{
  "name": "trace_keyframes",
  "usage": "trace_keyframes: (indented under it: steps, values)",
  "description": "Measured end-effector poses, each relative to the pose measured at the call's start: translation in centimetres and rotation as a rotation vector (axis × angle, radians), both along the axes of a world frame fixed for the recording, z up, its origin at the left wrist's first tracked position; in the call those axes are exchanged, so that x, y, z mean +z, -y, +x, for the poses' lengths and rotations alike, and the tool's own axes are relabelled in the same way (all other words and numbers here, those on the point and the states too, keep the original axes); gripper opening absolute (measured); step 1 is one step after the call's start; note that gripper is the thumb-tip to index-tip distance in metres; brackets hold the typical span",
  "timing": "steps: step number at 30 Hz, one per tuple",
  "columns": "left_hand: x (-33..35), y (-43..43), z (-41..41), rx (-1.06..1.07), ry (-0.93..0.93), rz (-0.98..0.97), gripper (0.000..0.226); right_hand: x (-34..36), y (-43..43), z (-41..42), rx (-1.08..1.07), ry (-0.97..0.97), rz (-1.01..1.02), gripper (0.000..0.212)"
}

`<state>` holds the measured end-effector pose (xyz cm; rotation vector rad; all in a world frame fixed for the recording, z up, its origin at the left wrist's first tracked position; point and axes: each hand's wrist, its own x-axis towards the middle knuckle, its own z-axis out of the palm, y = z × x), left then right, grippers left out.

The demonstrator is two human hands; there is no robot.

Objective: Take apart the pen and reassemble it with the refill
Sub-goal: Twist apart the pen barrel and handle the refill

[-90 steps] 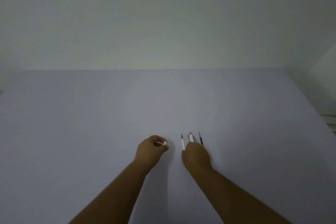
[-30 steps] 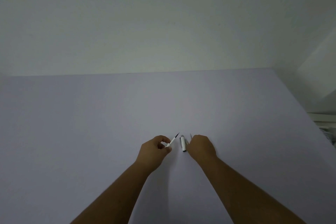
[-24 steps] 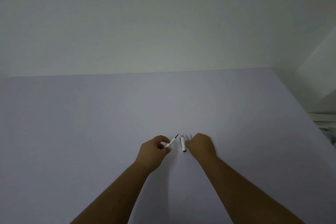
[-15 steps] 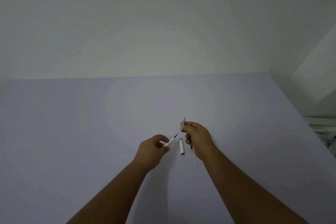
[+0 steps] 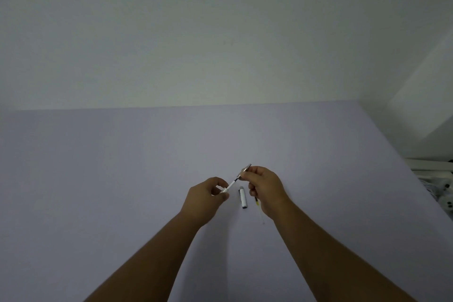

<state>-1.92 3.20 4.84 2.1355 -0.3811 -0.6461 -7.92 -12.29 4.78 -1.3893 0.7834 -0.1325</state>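
Note:
My left hand (image 5: 207,197) pinches a small white pen piece with a thin refill (image 5: 231,183) sticking out of it up and to the right. My right hand (image 5: 266,187) holds a grey pen section (image 5: 245,169) just above the table, its lower end meeting the dark tip of that refill. A white pen cap (image 5: 243,197) lies on the table between my hands. A second thin refill (image 5: 257,205) with a yellowish end lies on the table, partly hidden under my right hand.
The pale lilac table (image 5: 122,179) ends at a white wall behind and drops off along its right edge. White clutter (image 5: 438,186) sits beyond that right edge.
My right hand has lifted the grey pen section off the table and brought it to the tip of the refill held by my left hand. The cap has stayed on the table.

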Motion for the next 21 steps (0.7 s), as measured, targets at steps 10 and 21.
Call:
trace_keyframes:
  steps: [10, 21]
  values:
    - [1.4, 0.2, -0.1, -0.018, 0.048, 0.008, 0.008, 0.6, -0.3, -0.6, 0.109, 0.01, -0.016, 0.011]
    - [3.4, 0.4, 0.3, -0.097, 0.207, 0.076, 0.007, 2.5, -0.2, -1.2, 0.25, 0.017, -0.204, 0.01]
